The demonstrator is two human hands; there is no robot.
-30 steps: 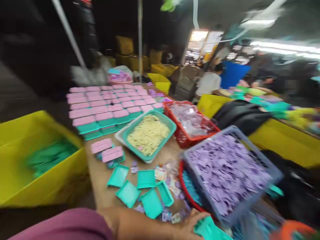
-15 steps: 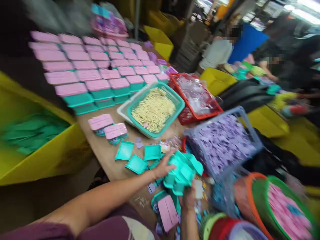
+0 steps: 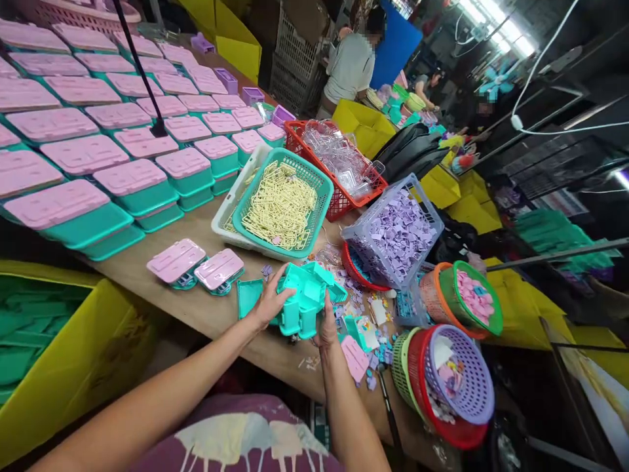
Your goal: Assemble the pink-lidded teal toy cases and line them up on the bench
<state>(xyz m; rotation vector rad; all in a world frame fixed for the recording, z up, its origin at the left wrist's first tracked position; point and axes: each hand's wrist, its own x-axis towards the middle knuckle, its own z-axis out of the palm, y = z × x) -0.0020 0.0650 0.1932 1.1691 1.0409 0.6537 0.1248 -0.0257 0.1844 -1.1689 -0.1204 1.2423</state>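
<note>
Both hands hold a bunch of teal plastic box shells (image 3: pixel 307 292) between them, just above the table. My left hand (image 3: pixel 270 300) wraps the left side, thumb across the front. My right hand (image 3: pixel 326 322) grips the right side from below, its fingers partly hidden. Just left of the bunch lies a loose teal tray (image 3: pixel 249 296). Two small boxes with pink lids (image 3: pixel 177 260) sit farther left. By my right wrist are a pink lid (image 3: pixel 354 358) and scattered small purple pieces (image 3: pixel 374 360).
Rows of stacked pink-lidded teal boxes (image 3: pixel 81 145) fill the table's left. Ahead stand a teal basket of pale yellow parts (image 3: pixel 324 216), a red crate (image 3: pixel 339 203) and a grey crate of purple pieces (image 3: pixel 351 233). Nested baskets (image 3: pixel 484 387) stand right; a yellow bin (image 3: pixel 98 328) left. People work behind.
My view has swung to the right and sharpened. Both hands still hold the teal shells. Several loose teal trays seen on the table before are now gone or hidden behind the bunch.
</note>
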